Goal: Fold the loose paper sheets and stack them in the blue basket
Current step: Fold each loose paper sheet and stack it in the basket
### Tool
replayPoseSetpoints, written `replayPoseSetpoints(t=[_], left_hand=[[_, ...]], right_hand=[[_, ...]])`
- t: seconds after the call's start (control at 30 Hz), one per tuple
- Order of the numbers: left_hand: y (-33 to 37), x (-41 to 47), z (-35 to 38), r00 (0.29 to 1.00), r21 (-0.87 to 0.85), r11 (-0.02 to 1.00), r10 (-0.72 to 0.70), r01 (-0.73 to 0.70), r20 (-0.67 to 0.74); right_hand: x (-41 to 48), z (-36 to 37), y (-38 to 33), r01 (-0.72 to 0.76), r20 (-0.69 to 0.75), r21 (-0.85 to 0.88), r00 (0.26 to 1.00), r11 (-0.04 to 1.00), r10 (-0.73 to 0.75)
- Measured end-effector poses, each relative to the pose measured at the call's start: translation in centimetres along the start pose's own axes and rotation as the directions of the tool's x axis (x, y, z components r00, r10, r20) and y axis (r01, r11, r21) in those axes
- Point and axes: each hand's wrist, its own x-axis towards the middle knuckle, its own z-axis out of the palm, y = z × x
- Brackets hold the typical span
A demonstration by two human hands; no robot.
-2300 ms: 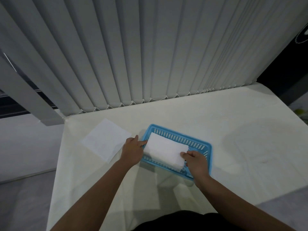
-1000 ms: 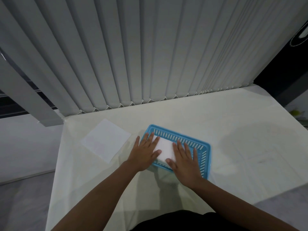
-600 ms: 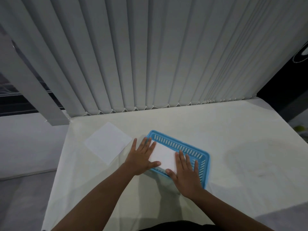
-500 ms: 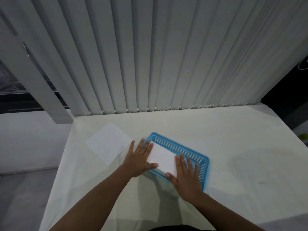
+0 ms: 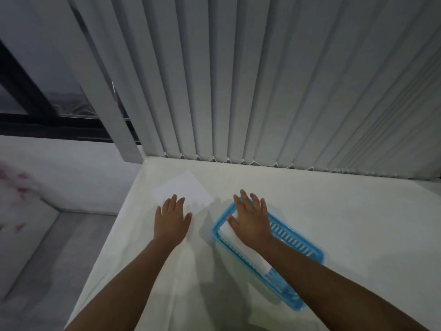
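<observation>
A blue slotted basket [image 5: 310, 253] lies on the white table, right of centre, with folded white paper [image 5: 253, 258] stacked inside. My right hand [image 5: 250, 219] hovers flat over the basket's far left end, fingers spread, holding nothing. A loose white paper sheet [image 5: 182, 191] lies flat on the table to the left of the basket. My left hand [image 5: 171, 218] is spread open at that sheet's near edge, its fingertips on or just over the paper.
The white table [image 5: 334, 211] ends in a left edge [image 5: 114, 225] close to my left hand, with grey floor below. Grey vertical blinds [image 5: 262, 91] hang along the table's far side. Bare tabletop stretches to the right of the basket.
My left hand has left the basket and moved left to the loose sheet. My right hand has slid toward the basket's far left end. The camera has turned left.
</observation>
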Motion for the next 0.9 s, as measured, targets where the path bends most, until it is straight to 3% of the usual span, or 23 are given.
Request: replayPoseSetpoints(t=[0.3,0.53,0.7,0.8,0.9], left_hand=[[-5.2,6.5,-2.7,0.992,0.006,0.994,-0.108,0.108,0.067],[-8.3,10.8,-1.3,0.971,-0.212,0.961,-0.139,0.18,0.195],[-8.5,12.1,0.7,0.984,-0.198,0.97,-0.119,0.143,0.13],[-8.3,12.9,0.9,0.982,-0.303,0.935,-0.164,0.185,0.094],[-8.8,14.0,0.9,0.967,-0.419,0.872,-0.207,0.252,0.15]], right_hand=[[12.8,0.8,-7.1,0.154,0.152,-0.075,0.978,0.985,-0.142],[19.8,3.4,-11.1,0.224,0.286,-0.113,0.94,0.968,-0.184],[21.7,5.0,-12.4,0.231,0.335,-0.116,0.925,0.966,-0.181],[22.2,5.5,-12.5,0.241,0.322,-0.115,0.927,0.964,-0.193],[22.6,5.6,-12.6,0.258,0.295,-0.135,0.932,0.957,-0.21]])
